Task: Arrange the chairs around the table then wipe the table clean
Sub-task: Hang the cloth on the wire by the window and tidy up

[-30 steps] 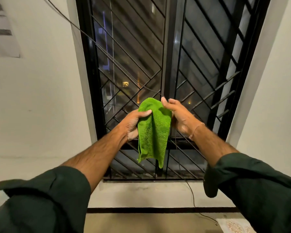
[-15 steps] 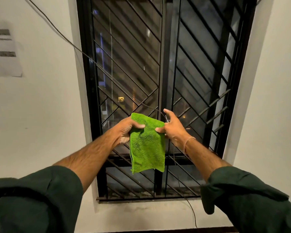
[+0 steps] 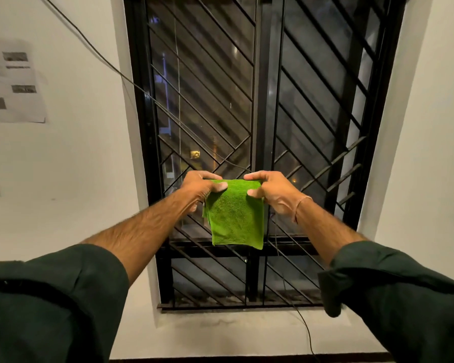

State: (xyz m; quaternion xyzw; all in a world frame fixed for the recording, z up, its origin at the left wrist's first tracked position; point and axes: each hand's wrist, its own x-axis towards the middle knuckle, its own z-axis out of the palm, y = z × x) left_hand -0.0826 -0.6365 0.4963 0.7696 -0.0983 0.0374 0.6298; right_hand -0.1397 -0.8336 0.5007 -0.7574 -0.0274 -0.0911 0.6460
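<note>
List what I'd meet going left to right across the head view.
Papers on the wall → left hand → green cloth → right hand. Both hands pinch the cloth's top edge. The window grille spans behind them, so it is left out.

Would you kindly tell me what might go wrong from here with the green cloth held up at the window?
1. The left hand and right hand only pinch the green cloth at its top edge; if one grip slips, it may drop onto the smudged ledge and pick up dirt.
2. The black cable slants across just behind the hands, so fingers or cloth might snag it.
3. The cloth hangs near the window grille and may brush its bars.
</note>
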